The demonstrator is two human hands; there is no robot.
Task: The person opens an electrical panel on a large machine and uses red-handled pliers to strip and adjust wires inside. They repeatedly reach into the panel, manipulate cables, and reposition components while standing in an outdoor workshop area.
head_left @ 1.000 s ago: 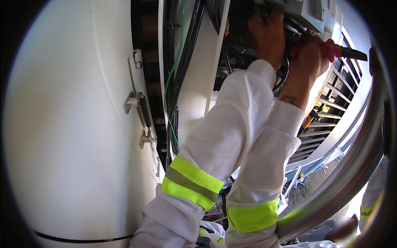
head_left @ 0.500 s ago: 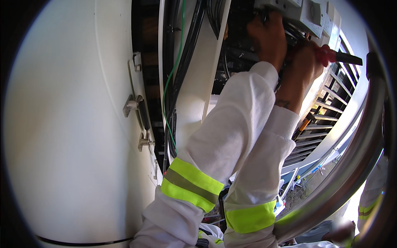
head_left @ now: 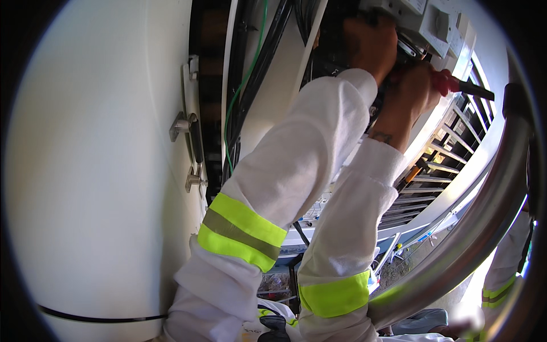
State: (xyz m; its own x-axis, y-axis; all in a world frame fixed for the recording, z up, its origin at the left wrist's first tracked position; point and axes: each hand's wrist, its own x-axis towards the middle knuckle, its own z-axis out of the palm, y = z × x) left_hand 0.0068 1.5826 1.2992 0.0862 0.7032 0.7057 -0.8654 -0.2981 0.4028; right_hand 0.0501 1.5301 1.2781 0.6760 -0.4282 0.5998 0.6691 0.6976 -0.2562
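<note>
Both my arms, in white sleeves with yellow reflective bands, reach up into an open cabinet. My right hand (head_left: pixel 411 96) grips a red-and-black-handled tool (head_left: pixel 458 85) whose handle sticks out to the right. My left hand (head_left: pixel 369 43) is higher, fingers curled in among dark wiring just under a grey electrical unit (head_left: pixel 424 20); what it holds is hidden. Black and green cables (head_left: pixel 246 85) run down the cabinet's interior to the left of my arms.
A large white cabinet door (head_left: pixel 97 171) with metal hinges (head_left: pixel 181 124) fills the left. A curved metal rail (head_left: pixel 484 222) crosses at right. A slatted metal grille (head_left: pixel 439 165) lies behind my right arm. Another person's leg with a reflective band (head_left: pixel 504 285) stands at lower right.
Both hands have shifted slightly up and left inside the cabinet; the tool's handle stays pointing right. The view has drifted a little.
</note>
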